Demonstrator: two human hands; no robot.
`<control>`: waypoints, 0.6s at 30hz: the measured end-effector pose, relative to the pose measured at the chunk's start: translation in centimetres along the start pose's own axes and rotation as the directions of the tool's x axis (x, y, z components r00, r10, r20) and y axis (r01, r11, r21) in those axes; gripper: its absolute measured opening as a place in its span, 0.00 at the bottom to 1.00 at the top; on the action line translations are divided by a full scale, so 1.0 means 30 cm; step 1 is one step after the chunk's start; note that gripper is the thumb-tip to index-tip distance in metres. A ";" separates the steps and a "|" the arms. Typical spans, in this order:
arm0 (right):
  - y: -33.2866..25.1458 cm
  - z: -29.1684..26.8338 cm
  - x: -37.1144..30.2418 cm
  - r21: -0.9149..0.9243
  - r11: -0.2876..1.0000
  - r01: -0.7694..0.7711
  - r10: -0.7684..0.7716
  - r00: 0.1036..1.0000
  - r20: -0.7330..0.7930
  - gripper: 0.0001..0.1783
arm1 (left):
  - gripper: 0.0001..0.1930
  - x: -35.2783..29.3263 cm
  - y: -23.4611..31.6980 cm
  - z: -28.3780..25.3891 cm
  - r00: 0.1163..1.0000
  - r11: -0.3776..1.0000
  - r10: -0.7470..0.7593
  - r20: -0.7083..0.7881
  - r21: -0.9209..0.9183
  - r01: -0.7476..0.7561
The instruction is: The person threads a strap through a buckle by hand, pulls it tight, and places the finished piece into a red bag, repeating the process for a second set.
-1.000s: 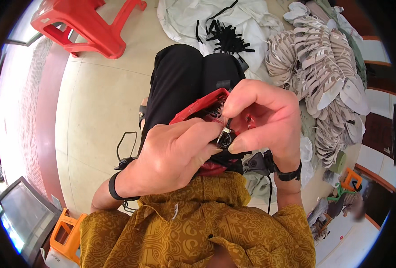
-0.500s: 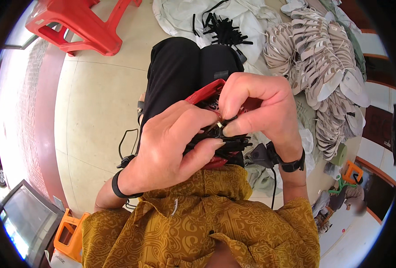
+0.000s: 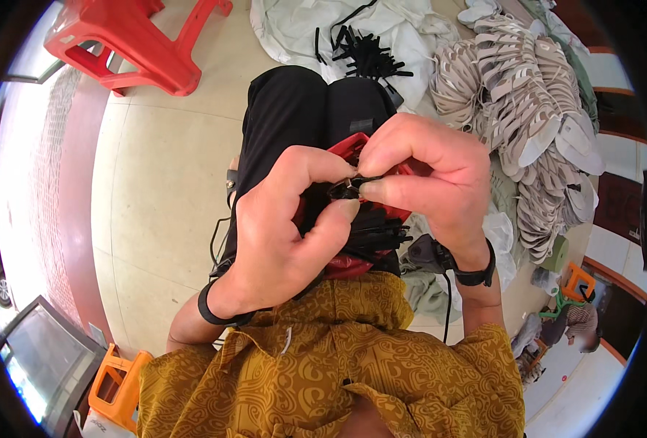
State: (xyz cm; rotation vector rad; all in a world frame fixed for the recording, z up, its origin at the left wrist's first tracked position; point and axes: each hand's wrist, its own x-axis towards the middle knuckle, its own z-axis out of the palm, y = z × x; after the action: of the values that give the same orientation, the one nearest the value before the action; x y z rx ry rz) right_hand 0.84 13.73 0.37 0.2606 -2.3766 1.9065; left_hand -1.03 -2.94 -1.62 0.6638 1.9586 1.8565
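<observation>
My left hand [image 3: 283,226] pinches a small shiny dark buckle-like piece [image 3: 343,190] between thumb and index finger. Facing it, my right hand [image 3: 433,175] has thumb and forefinger closed on a thin black strip [image 3: 369,179], whose end meets that piece. The fingertips hide how the two join. Both hands hover over a red container [image 3: 349,267] in my lap. Black strips [image 3: 376,228] lie bunched in it, just below my fingers.
Ahead, a heap of black strips [image 3: 371,55] rests on a white sheet [image 3: 287,29]. Bundled beige shoe parts [image 3: 528,109] are piled at right. A red stool [image 3: 126,44] stands far left, an orange stool [image 3: 115,383] near left. Another person [image 3: 580,325] is at far right.
My left index finger and thumb have shifted up and closed on the small piece. The gold-coloured bit seen between my fingertips has turned and shows less. My right hand has barely moved.
</observation>
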 end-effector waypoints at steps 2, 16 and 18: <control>-0.003 0.010 -0.002 0.067 0.997 -0.041 0.042 0.999 -0.019 0.05 | 0.08 -0.008 -0.004 -0.001 1.000 1.000 -0.008 -0.010 -0.029 0.008; 0.031 0.006 0.007 0.261 0.933 -0.247 0.285 0.952 -0.115 0.05 | 0.08 0.021 -0.042 -0.002 0.990 0.863 -0.086 0.111 -0.488 0.130; 0.042 -0.003 0.008 0.256 0.944 -0.210 0.250 0.959 -0.136 0.05 | 0.09 0.021 -0.034 0.006 0.985 0.898 -0.125 0.122 -0.408 0.164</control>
State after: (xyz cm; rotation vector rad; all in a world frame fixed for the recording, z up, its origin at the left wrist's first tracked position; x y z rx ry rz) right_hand 0.38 14.06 -0.78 -0.1686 -2.1501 2.2207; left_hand -1.55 -2.48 -2.62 0.4482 1.4382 2.0183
